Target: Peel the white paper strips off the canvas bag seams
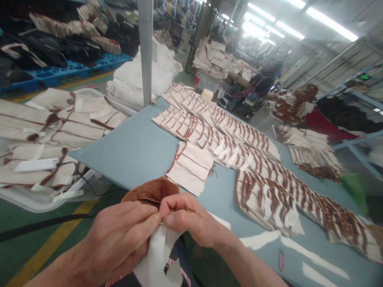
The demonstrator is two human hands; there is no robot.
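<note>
Close to my body, at the near edge of the table, I hold a sewn fabric piece [143, 189] with a brown upper side and a cream part below. My left hand [119, 235] is closed, its thumb and fingers pinching the fabric from the left. Pressed against it, my right hand [188, 221] pinches the same spot with thumb and bent forefinger. From under the fingertips a white strip [156, 255] hangs down. The exact point of the pinch is hidden by the fingers. Beyond my hands lies a flat cream panel with brown seams [193, 165].
Overlapping rows of cream and brown panels [215, 139] cross the blue table [128, 147]. White strips [314, 257] and a small pink-handled tool [281, 260] lie at right. A filled plastic bin [50, 205] stands left. A metal post [145, 52] rises behind; a person [260, 85] sits farther back.
</note>
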